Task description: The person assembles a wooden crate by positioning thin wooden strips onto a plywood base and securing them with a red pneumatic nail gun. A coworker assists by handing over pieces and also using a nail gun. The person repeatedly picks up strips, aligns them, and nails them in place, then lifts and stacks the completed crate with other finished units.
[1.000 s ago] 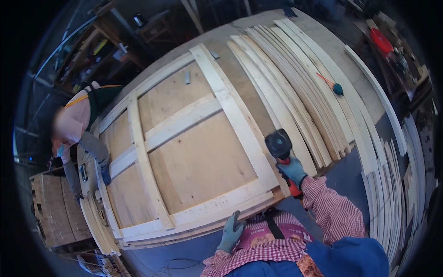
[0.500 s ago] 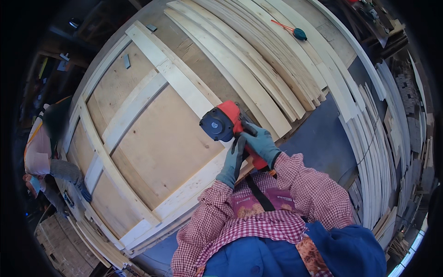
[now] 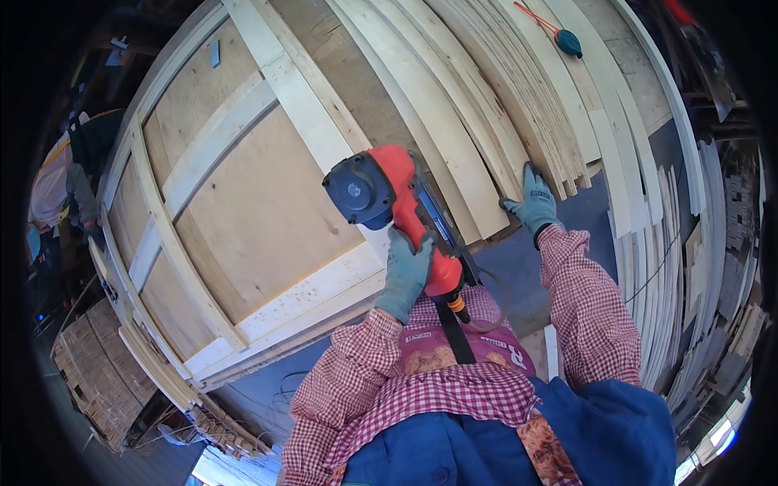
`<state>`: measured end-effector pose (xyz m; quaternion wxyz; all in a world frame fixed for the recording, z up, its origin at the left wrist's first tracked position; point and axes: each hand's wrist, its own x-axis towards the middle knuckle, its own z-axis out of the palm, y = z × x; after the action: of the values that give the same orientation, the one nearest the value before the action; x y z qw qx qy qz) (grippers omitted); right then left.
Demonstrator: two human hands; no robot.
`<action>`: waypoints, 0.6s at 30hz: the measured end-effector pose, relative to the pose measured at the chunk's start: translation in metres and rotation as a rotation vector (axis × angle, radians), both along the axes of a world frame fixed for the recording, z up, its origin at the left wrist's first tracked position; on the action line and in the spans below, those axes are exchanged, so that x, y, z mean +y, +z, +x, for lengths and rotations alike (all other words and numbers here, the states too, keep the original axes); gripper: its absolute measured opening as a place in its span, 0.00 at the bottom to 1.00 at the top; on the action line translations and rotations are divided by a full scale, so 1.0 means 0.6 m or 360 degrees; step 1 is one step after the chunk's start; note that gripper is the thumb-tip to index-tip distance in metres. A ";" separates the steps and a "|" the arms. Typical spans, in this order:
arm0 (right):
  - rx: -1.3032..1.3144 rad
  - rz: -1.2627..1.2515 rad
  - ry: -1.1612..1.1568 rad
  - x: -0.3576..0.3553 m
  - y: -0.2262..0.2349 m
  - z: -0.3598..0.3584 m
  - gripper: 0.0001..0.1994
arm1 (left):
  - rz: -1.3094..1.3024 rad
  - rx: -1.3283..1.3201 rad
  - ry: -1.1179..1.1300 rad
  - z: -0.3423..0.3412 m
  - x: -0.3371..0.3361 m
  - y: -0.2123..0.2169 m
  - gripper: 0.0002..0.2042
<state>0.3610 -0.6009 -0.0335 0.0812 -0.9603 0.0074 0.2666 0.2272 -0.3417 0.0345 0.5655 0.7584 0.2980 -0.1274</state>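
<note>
My left hand [image 3: 408,271], in a grey-green glove, is closed around the handle of a red and black pneumatic nail gun [image 3: 397,194]. The tool's round black head sits over the corner of a wooden frame panel [image 3: 271,235], and an air fitting hangs at its lower end. Off to the right, my gloved right hand [image 3: 536,202] reaches to the near ends of a row of stacked planks [image 3: 466,121]. Its thumb and fingers are spread apart at a plank's end; I see nothing lifted in it.
A dark green tape-like tool with orange cord [image 3: 567,42] lies on the boards at the far right. More long strips [image 3: 652,275] are stacked to the right. At the far left another person [image 3: 61,182] stands beside the panel. A small metal plate [image 3: 215,53] lies on the panel.
My right hand has left the nail gun and moved right to the plank ends. The nail gun, now in my left hand alone, has tilted and shifted slightly left. The view has shifted.
</note>
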 end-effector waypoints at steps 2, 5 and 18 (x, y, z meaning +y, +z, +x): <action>-0.0016 0.0065 0.0139 -0.015 0.005 0.015 0.52 | -0.0044 0.0071 0.0019 0.019 -0.015 0.030 0.27; 0.0102 0.0368 0.0130 -0.068 0.006 0.042 0.46 | -0.0029 -0.0030 0.0066 0.021 -0.041 0.004 0.31; -0.0297 0.0813 0.0007 -0.100 0.012 0.011 0.28 | -0.0028 0.0001 0.0054 0.034 -0.062 0.022 0.29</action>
<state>0.3674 -0.6608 -0.0264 0.3208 -0.9291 -0.0697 0.1705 0.2477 -0.3792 0.0475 0.5742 0.7481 0.3099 -0.1207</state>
